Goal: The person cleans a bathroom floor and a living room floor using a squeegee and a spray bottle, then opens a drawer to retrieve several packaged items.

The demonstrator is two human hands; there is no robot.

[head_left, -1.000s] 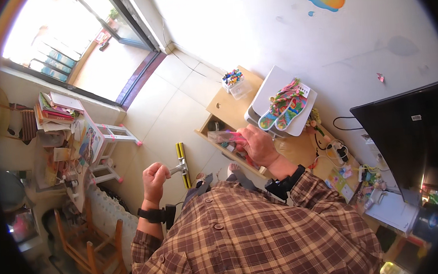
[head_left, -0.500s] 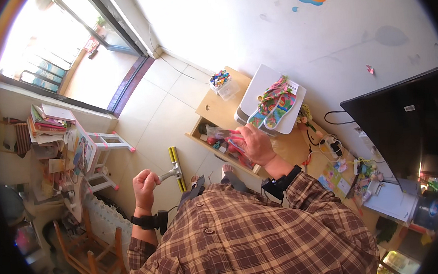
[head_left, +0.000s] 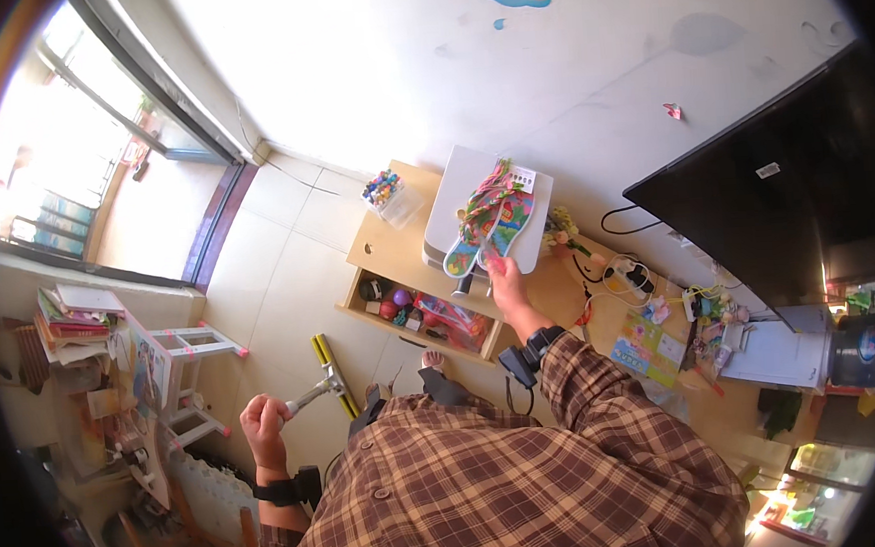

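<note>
My right hand (head_left: 506,281) has moved from the shelf to mid-frame, now pinching the patterned insoles (head_left: 484,220) on the white box (head_left: 453,197). My left hand (head_left: 266,422), lower left, stays fisted around the mop handle (head_left: 315,393).

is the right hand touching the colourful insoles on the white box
Touching. The head view shows the right hand with its fingertips meeting the lower end of the colourful insoles lying on the white box.

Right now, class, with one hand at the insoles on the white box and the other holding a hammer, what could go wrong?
1. The right hand reaches the colourful insoles, which overhang the white box; a nudge could tip them off.
2. The left hand grips a hammer off to the side, above the tiled floor; it may slip and fall.
3. The power strip and its cables lie near the right forearm and might be snagged.
</note>
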